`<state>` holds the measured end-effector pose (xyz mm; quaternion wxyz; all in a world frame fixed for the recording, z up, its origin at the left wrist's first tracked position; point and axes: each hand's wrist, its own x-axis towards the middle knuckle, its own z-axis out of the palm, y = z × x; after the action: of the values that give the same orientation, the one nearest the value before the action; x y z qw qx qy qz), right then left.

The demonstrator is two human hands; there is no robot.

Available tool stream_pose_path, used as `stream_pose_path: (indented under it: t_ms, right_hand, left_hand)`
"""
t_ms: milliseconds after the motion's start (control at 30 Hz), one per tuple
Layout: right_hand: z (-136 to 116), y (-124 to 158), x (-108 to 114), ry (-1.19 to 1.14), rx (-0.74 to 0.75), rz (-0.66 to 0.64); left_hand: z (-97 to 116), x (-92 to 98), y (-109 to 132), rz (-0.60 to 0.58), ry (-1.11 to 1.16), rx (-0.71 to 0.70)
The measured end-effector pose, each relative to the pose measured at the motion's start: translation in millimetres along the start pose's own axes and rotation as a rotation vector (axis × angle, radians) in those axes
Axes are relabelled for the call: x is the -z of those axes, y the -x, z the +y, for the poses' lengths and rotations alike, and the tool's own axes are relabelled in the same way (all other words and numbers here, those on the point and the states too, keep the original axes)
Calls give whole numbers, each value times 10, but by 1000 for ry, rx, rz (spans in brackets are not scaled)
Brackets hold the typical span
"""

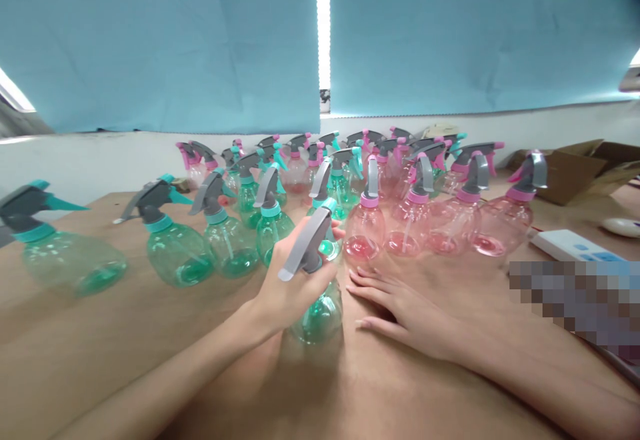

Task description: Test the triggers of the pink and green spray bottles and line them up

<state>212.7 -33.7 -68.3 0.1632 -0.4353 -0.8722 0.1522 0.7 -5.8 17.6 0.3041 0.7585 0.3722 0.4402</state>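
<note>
My left hand point(293, 277) is wrapped round the neck of a green spray bottle point(317, 320) with a grey and teal trigger head, upright at the near middle of the table. My right hand point(393, 303) lies flat on the table just right of that bottle, fingers stretched out, holding nothing. Right behind its fingertips stands a pink spray bottle point(364, 230), first in a row of pink bottles that runs to the right. To the left, a row of green spray bottles point(233, 247) extends outward, all with grey and teal heads.
More pink and green bottles crowd together behind the front rows. An open cardboard box point(570, 170) stands at the back right, with a white box point(567, 245) and a white computer mouse point(620, 227) nearer. Blue blinds point(165, 47) hang behind the brown table point(390, 393).
</note>
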Motion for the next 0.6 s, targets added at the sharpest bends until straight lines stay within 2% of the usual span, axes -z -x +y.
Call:
stream_pose_path:
  t_ms: [233,600]
  right_hand:
    - [-2,-5,4,-13,-13,-35]
    - [7,-10,6,-19,-13,-52]
  left_hand:
    - [-14,13,19,22,-55,-22]
    - [-45,7,5,-1,-12,-3]
